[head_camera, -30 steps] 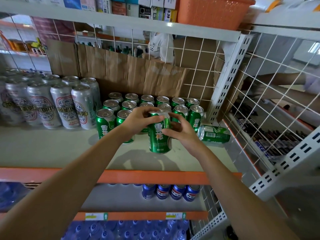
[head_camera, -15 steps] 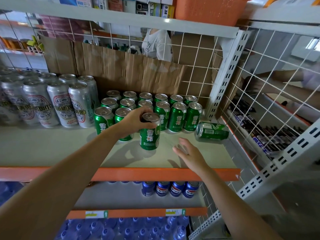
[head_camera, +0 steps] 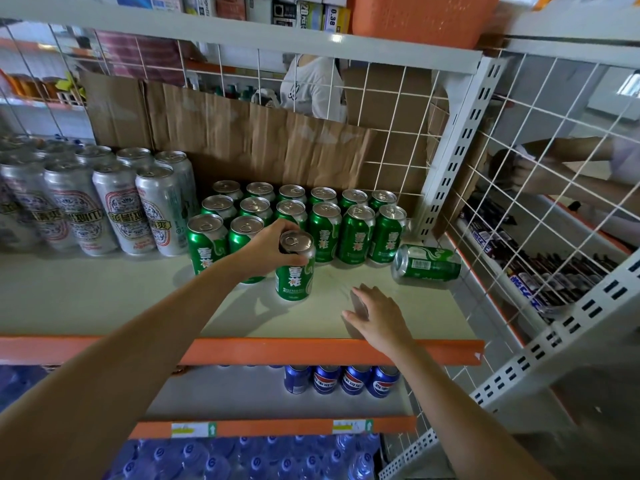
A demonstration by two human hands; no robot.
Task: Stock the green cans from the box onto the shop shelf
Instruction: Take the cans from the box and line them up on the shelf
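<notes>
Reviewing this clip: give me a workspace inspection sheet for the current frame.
Surface: pale shelf board, bare at the front.
Job's things: upright green cans in rows at the back; one held can; one fallen can on its side. The box is out of view.
Clutter: tall silver cans on the left.
Grippers: left hand grips the held can's top; right hand empty, open by the shelf edge.
Cables: nothing seen.
Surroundings: wire mesh, cardboard backing, blue cans below.

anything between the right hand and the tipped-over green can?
Nothing: head view shows only bare shelf between the right hand and the tipped-over green can.
</notes>
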